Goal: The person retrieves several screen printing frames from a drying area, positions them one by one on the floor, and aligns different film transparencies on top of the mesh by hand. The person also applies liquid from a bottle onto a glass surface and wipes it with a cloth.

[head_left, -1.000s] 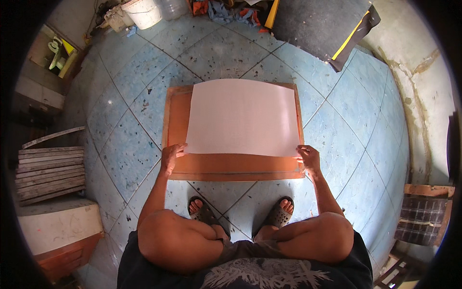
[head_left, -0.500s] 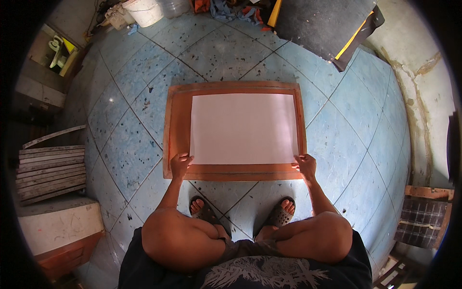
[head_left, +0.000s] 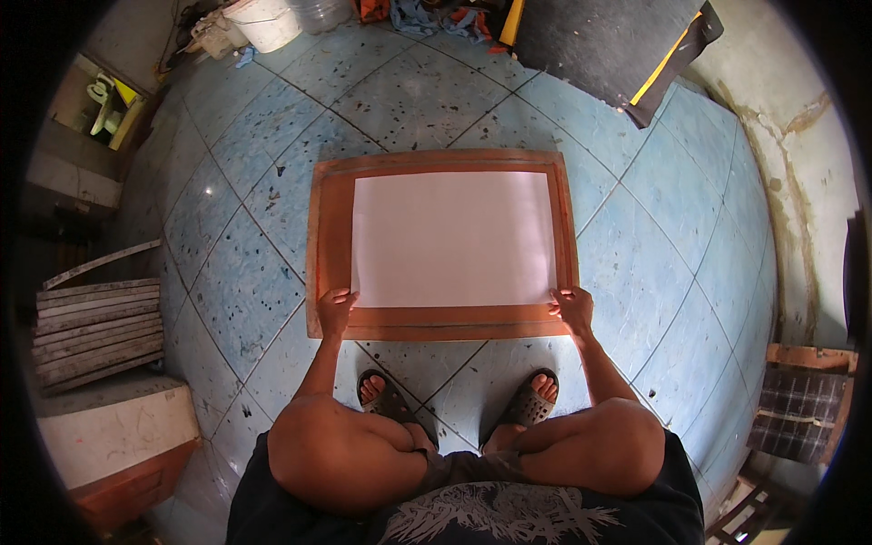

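Note:
A white rectangular sheet (head_left: 451,238) lies over an orange-brown framed board (head_left: 427,324) on the floor in front of my sandalled feet, leaving a wider brown margin on its left than on its right. My left hand (head_left: 337,309) pinches the sheet's near left corner, its wrist over the board's lower edge. On the opposite side, my right hand (head_left: 572,309) holds the near right corner with bent fingers. Both bare forearms reach up past my bent knees.
Stacked grimy frames (head_left: 95,331) stand at left on a pale block (head_left: 109,418). A white bucket (head_left: 263,23), rags (head_left: 418,18) and a dark board (head_left: 590,54) are along the back. A pale wall (head_left: 772,163) and checked panel (head_left: 799,404) line the right; speckled blue tiles (head_left: 227,272) surround me.
The sheet came down toward me and flattened within the board's border, both hands moving with it. Over the last half second it shifted slightly left and away from me.

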A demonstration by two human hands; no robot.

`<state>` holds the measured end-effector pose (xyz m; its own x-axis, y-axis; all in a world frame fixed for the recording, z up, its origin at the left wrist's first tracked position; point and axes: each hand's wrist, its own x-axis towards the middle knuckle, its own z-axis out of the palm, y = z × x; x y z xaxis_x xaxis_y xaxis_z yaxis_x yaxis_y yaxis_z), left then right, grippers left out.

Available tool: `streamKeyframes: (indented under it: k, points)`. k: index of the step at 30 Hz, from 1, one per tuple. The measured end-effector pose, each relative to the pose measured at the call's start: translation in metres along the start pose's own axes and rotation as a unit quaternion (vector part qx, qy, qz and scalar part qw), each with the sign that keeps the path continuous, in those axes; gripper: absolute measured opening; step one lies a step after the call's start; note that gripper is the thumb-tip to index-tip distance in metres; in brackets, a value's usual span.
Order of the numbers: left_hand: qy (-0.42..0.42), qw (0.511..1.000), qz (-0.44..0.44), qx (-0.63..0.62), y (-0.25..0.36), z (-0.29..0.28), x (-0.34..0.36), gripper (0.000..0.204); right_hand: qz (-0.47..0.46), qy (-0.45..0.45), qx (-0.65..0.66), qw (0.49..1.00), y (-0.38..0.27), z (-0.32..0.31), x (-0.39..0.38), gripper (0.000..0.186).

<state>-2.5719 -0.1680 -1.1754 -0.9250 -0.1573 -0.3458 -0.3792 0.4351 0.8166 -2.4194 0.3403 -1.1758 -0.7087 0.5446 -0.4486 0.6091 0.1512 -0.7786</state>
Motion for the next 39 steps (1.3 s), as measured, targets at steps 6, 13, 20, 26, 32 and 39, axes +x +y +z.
streamKeyframes:
  k: [6, 13, 20, 26, 32, 39]
  points:
    - [0.017, 0.999, 0.005, 0.037, -0.003, -0.001, 0.005, 0.043, 0.001, 0.006, -0.025, 1.0, -0.011, 0.0, -0.001, 0.034]
    - [0.023, 1.0, -0.001, -0.002, 0.001, -0.002, 0.002, 0.041, -0.009, 0.008, -0.019, 1.0, -0.012, 0.002, 0.002, 0.037]
    - [0.019, 0.999, 0.012, -0.028, -0.001, 0.001, 0.007, 0.043, -0.007, 0.011, 0.002, 1.0, 0.003, 0.007, 0.009, 0.037]
    - [0.033, 0.999, 0.02, -0.015, -0.001, -0.002, 0.007, 0.041, -0.023, 0.024, 0.039, 0.999, -0.005, 0.008, 0.005, 0.032]
    - [0.035, 0.999, -0.001, -0.01, 0.003, -0.001, 0.004, 0.039, -0.011, 0.012, -0.003, 1.0, -0.019, 0.004, -0.004, 0.028]
    - [0.043, 0.999, 0.011, -0.026, -0.009, -0.003, 0.009, 0.038, -0.02, 0.019, 0.019, 0.999, -0.012, 0.008, 0.002, 0.027]
